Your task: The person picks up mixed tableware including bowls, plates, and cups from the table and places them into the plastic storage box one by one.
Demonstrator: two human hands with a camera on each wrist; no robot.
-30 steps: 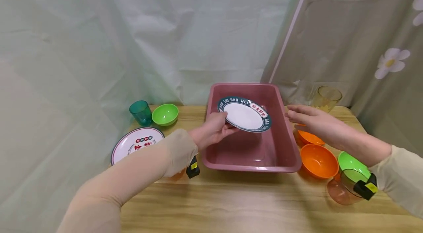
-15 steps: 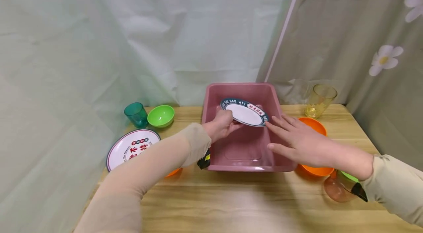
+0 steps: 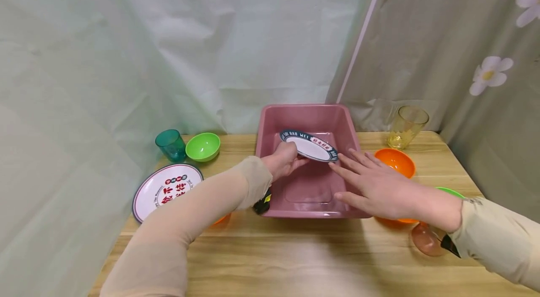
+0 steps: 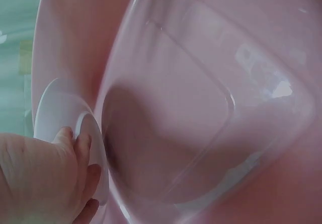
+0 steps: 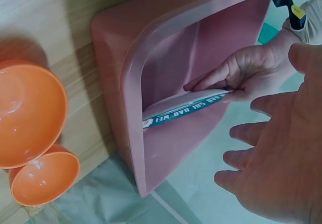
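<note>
Between thumb and fingers, my left hand (image 3: 285, 160) grips the near-left rim of an oval white plate (image 3: 310, 148) with a dark green lettered border. The plate is held tilted inside the pink plastic tub (image 3: 314, 213). From the left wrist view, the plate's pale underside (image 4: 60, 108) shows with fingers spread beneath it, and its shadow falls on the tub floor. My right hand (image 3: 375, 184) hovers over the tub's right rim, fingers spread and straight, fingertips close to the plate's right end. In the right wrist view that hand (image 5: 282, 153) holds nothing.
Left of the tub are a teal cup (image 3: 170, 146), a green bowl (image 3: 203, 147) and a large white plate (image 3: 156, 189). To the right stand a yellow glass (image 3: 407, 127), orange bowls (image 3: 396, 162) and a reddish clear cup (image 3: 427, 240). A curtain (image 3: 236, 53) hangs behind the table.
My right hand has come left from beside the tub to over its right rim, near the plate. The plate in my left hand has sunk slightly and tilted more.
</note>
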